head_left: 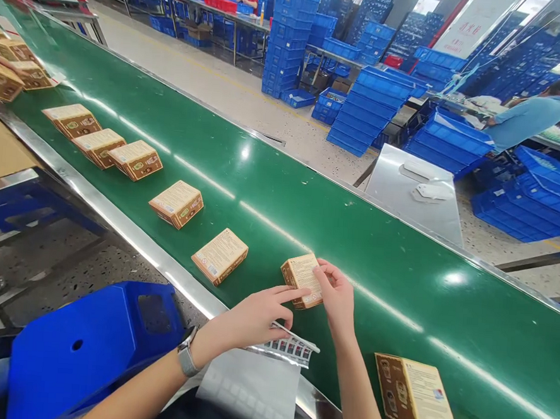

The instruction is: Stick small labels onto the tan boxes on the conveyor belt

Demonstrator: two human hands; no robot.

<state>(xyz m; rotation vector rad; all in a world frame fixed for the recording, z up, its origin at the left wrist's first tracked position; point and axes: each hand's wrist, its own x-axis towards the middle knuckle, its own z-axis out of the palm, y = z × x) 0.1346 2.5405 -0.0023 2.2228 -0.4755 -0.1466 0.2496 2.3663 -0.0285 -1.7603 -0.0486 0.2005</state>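
Note:
A small brown and cream printed cardboard box sits on the green conveyor belt in front of me. My right hand grips its right side, thumb on the printed top and fingers at the far edge. My left hand stretches its index finger onto the near part of the box top. Between the thumb and lower fingers of that hand is a curled sheet of small dark stickers. Whether a sticker lies under the index fingertip, I cannot tell.
Several similar boxes, including a nearby box, lie up the belt to the left. Another box is at lower right. A blue plastic stool stands below the belt's metal edge. Stacked blue crates and people stand beyond.

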